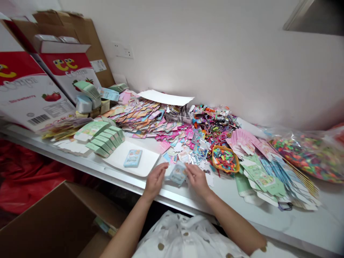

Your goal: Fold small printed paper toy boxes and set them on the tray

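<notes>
Both my hands meet at the front edge of the white table [188, 199]. Between them is a small light-blue packet [177, 173]. My left hand [155, 180] pinches its left side and my right hand [197, 178] grips its right side. A finished blue packet [132, 158] lies on a white sheet [146, 163] just left of my hands. Loose small stickers and cards [188, 152] lie scattered right behind the packet. An orange basket [225, 159] of coloured bits stands to the right of my right hand.
Green flat cartons [104, 139] are stacked at the left. Pink and green card blanks [258, 168] fan out at the right beside a bag of coloured beads [306, 154]. Strawberry-printed boxes [32, 86] lean at the far left. An open cardboard box [61, 222] sits on the floor.
</notes>
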Motion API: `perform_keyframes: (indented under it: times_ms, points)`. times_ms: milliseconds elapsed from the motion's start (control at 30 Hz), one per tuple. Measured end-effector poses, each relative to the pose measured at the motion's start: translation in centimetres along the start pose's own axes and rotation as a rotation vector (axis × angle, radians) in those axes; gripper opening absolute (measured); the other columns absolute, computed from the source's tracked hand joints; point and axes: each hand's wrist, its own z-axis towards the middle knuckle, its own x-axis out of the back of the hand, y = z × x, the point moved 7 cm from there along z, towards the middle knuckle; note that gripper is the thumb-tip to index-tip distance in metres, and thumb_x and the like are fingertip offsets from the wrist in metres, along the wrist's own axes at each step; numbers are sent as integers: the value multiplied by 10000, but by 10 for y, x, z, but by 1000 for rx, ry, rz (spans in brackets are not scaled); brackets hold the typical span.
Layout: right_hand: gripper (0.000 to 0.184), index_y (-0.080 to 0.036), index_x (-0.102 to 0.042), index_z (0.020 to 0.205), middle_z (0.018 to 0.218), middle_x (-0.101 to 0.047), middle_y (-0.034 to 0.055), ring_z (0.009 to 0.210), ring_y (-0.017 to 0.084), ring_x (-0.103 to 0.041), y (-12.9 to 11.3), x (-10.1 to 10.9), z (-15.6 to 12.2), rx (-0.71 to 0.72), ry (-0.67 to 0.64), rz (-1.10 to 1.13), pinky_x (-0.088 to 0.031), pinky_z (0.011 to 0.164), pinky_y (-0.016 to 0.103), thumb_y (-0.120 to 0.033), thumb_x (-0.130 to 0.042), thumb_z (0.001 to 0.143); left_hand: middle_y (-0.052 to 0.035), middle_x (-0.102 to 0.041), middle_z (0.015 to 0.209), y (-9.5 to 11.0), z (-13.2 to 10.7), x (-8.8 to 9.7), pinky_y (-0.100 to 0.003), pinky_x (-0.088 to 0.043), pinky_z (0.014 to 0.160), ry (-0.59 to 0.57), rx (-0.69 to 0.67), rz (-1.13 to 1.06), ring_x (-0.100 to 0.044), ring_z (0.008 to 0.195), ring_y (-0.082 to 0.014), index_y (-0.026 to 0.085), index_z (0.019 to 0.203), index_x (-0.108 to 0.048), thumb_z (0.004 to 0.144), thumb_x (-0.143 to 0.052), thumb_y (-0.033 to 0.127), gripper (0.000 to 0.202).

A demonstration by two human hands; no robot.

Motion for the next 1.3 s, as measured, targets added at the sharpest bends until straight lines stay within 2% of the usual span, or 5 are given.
perform_keyframes:
  times_ms: [200,467,700,933,1300]
  points:
    - [362,-133,-636,784,569,-592,11,453,108,-512,35,-49,-9,-755,-129,772,-471,498,246,-486,-644,707,-130,-457,1325,13,5,-20,-424,-384,1006,-111,80,-125,-467,1201,-263,186,1352,-292,665,-708,352,820]
    - [244,-140,-644,952,1016,-636,132,1005,233,-536,28,12,101,-120,22,-644,-367,886,330,-308,-503,845,-133,-470,1261,20,25,-25,-419,-410,945,-17,66,226,-480,1159,-271,207,1363,-223,709,-654,426,813]
    - [329,-75,-588,1031,1063,-613,191,1046,297,-495,67,34,168,-177,-114,-1005,-287,915,421,-325,-538,824,-110,-520,1169,22,31,-28,-403,-415,908,-95,-32,418,-513,1079,-260,234,1323,-364,719,-634,415,685]
    - [349,-165,-550,896,706,-614,64,662,189,-567,-2,61,129,-96,262,-537,-386,646,284,-378,-278,938,-128,-539,1211,12,30,-24,-453,-344,956,-7,21,512,-499,1112,-291,187,1344,-307,672,-657,398,786]
    - [228,-188,-584,919,570,-562,-10,521,147,-537,-28,27,31,-151,52,-153,-413,525,246,-369,-459,856,-102,-458,1142,21,26,-26,-439,-377,949,25,-43,531,-440,1076,-279,218,1314,-390,678,-634,264,683]
